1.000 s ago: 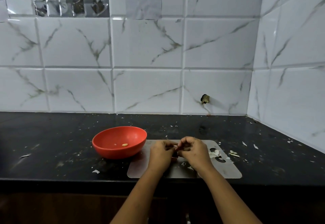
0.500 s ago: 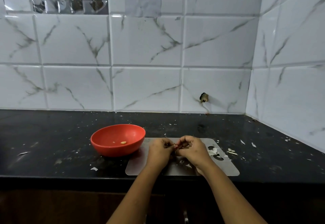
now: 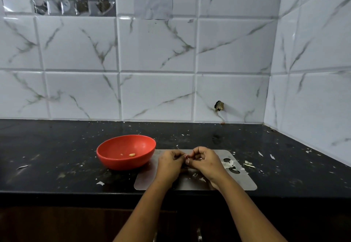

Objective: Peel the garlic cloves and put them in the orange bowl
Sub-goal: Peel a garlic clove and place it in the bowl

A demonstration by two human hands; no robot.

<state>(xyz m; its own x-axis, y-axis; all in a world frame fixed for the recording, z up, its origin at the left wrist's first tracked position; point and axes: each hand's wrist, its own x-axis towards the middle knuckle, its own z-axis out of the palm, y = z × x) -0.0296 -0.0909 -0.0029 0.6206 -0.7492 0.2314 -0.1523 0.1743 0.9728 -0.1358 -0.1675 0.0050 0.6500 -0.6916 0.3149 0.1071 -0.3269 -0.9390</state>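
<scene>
Head view: left hand (image 3: 169, 163) and right hand (image 3: 207, 161) fingers (image 3: 195, 151) pinch one garlic clove (image 3: 186, 158) beside the orange bowl (image 3: 123, 163). We should peel tip-first, gripping lightly.

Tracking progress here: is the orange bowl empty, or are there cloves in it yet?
Nearly empty: the bowl holds one peeled clove and a small fleck on its bottom.

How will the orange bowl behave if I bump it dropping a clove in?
Probably light: the orange bowl looks plastic and holds little beyond one peeled clove, so a bump would likely slide it on the smooth black counter. Its rounded wall hints at a small base, so it may rock; being low and wide, tipping seems unlikely.
</scene>
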